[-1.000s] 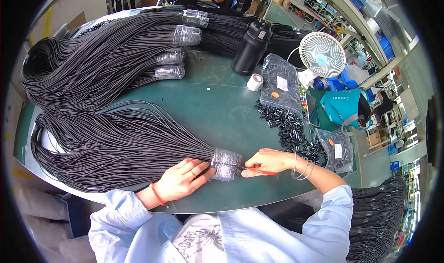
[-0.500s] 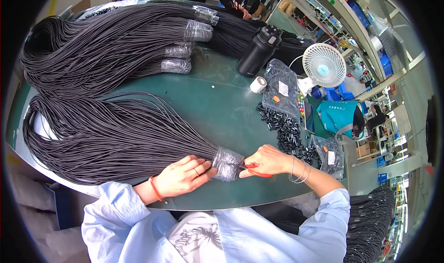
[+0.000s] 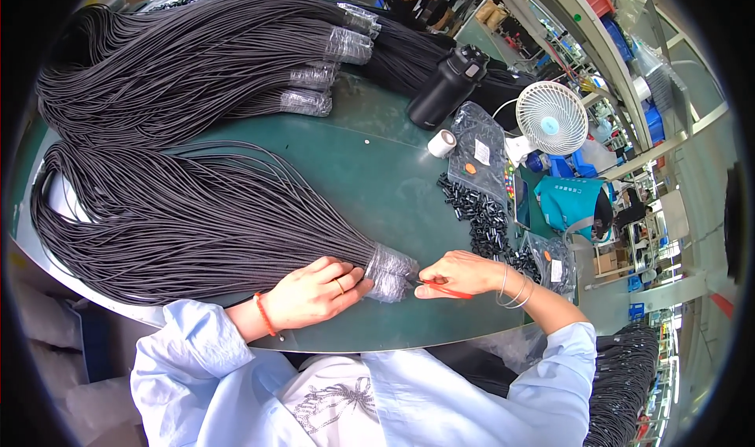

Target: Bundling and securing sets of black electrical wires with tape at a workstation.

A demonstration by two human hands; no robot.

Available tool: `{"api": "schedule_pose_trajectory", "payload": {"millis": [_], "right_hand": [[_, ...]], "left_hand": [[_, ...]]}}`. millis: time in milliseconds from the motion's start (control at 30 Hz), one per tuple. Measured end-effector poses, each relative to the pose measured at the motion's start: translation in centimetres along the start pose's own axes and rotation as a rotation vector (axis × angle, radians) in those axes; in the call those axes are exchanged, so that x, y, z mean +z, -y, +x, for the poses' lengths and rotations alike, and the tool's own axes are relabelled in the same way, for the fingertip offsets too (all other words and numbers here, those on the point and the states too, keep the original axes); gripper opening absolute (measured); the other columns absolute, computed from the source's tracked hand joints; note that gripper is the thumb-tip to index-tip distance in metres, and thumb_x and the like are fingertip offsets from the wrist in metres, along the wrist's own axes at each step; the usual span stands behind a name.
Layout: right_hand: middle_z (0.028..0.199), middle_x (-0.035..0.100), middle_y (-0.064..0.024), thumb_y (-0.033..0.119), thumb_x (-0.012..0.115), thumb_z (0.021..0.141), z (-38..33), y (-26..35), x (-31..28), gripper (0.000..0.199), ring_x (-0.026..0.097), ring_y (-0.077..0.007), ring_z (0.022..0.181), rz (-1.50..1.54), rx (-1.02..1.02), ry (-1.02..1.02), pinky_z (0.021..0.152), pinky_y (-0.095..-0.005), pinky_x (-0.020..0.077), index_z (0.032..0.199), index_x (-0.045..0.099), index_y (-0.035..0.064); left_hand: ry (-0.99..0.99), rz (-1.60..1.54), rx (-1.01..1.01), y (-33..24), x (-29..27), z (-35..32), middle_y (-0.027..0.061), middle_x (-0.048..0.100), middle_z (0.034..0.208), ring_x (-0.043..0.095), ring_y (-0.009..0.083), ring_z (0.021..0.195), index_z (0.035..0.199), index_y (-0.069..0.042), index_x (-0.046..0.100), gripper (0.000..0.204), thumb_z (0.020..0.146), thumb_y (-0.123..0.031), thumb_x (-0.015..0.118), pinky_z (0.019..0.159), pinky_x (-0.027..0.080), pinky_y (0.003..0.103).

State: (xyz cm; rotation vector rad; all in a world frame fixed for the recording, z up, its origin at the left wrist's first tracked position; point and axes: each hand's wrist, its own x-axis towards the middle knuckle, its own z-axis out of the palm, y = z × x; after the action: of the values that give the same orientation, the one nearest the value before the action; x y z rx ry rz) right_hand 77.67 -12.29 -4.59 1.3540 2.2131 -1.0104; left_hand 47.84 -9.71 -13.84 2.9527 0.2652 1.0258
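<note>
A big bundle of thin black cords (image 3: 181,227) lies fanned across the green table (image 3: 377,180), its near end wrapped in clear plastic film (image 3: 389,270). My left hand (image 3: 311,294) presses on the bundle just left of the wrap, fingers curled over the cords. My right hand (image 3: 460,274) holds a small red-handled cutting tool (image 3: 444,288) with its tip at the wrapped end.
More wrapped cord bundles (image 3: 236,62) lie at the back. A black bottle (image 3: 448,85), a tape roll (image 3: 442,143), a white desk fan (image 3: 550,121), plastic bags (image 3: 480,152) and a heap of small black caps (image 3: 484,219) sit to the right.
Both hands stay at the wrapped end; the view has shifted slightly and the red tool's tip now sits against the film.
</note>
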Motion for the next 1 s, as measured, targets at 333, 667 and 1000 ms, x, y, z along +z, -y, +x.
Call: {"api": "schedule_pose_trajectory", "payload": {"millis": [333,667,1000], "right_hand": [[0.052,0.041,-0.0146,0.051,0.053,0.096,0.9,1.4,-0.8,0.056,0.041,-0.0325,0.048,-0.038,-0.008,-0.037,0.05,-0.0427,0.0317,0.067,0.047,0.0037],[0.046,0.034,-0.012,0.047,0.061,0.093,2.5,2.6,-1.8,0.059,0.034,-0.0293,0.043,-0.06,-0.106,-0.14,0.046,-0.0401,0.0295,0.057,0.043,0.0029],[0.053,0.04,-0.0128,0.041,0.06,0.095,5.3,8.3,-8.4,0.052,0.036,-0.0259,0.048,0.027,-0.229,-0.312,0.048,-0.0379,0.0317,0.063,0.047,0.0021]], "left_hand": [[-0.03,-0.041,0.042,0.1,-0.3,0.0,0.0064,0.062,0.116,0.059,0.0184,0.104,0.115,-0.004,0.065,0.044,0.072,-0.017,0.062,0.091,0.048,0.033],[-0.016,-0.051,0.043,0.2,-0.2,-0.3,0.0063,0.062,0.117,0.059,0.0176,0.101,0.115,-0.004,0.065,0.043,0.074,-0.018,0.06,0.091,0.048,0.032],[-0.031,-0.003,0.089,0.0,-0.1,-0.8,0.0059,0.061,0.117,0.058,0.0173,0.104,0.118,-0.005,0.064,0.045,0.076,-0.02,0.059,0.092,0.047,0.03]]}}
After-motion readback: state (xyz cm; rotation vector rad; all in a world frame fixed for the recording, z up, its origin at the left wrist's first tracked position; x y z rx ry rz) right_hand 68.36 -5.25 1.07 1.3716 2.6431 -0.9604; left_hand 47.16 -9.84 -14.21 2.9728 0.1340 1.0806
